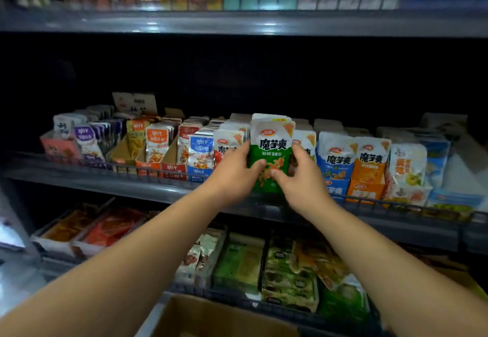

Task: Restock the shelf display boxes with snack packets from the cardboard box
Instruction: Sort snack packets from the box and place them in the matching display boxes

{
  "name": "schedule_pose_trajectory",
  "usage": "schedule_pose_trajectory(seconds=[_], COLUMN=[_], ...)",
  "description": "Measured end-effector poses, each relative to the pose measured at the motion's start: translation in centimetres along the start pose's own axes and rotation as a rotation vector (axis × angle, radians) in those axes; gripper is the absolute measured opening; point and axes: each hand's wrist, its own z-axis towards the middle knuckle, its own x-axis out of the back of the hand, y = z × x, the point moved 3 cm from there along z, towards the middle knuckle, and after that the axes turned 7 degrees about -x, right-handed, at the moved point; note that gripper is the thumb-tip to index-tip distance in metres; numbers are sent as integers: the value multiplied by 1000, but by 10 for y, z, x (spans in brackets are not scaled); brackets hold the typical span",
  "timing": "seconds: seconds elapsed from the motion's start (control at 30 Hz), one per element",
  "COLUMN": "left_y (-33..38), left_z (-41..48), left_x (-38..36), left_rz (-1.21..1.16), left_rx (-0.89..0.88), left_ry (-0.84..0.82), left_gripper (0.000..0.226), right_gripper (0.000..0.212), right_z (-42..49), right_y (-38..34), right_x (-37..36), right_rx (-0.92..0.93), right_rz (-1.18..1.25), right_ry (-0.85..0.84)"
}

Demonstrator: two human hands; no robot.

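Note:
A stack of green-and-white snack packets (270,149) stands upright at the front of the middle shelf, between a red display box's packets (227,145) and blue ones (335,157). My left hand (237,170) grips the stack's left side, thumb across the front. My right hand (298,175) grips its right side and lower front. The stack's bottom is hidden behind my fingers. The open cardboard box (211,318) sits at the bottom edge of the view, below my arms.
A wire rail (148,169) runs along the middle shelf's front edge. Rows of display boxes with packets fill that shelf left and right, including an orange box (368,173). The lower shelf (290,270) holds trays of other snacks. The upper shelf (237,22) overhangs.

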Motion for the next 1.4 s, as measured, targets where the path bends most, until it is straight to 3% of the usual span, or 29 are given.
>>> schedule_pose_trajectory(seconds=[0.17,0.33,0.47,0.67,0.87,1.4], left_y=[-5,-14,-24,-27,-32,-31], left_z=[37,46,42,42,40,35], left_x=[3,8,7,1,-5,-9], left_rz=[207,85,-29,-92,-78,5], left_rx=[29,18,-22,-31,-49,-29], left_ry=[-37,139,297,405,431,392], left_gripper=[45,29,35,40,22,44], right_gripper=[54,50,48,45,46,30], right_z=[40,56,59,62,61,63], right_y=[0,3,6,7,6,8], right_x=[-9,-15,-12,-10,-15,-19], right_rx=[62,79,83,90,95,91], right_rz=[-72,-127,-98,-52,-112,-154], right_ry=[89,158,182,194,197,121])
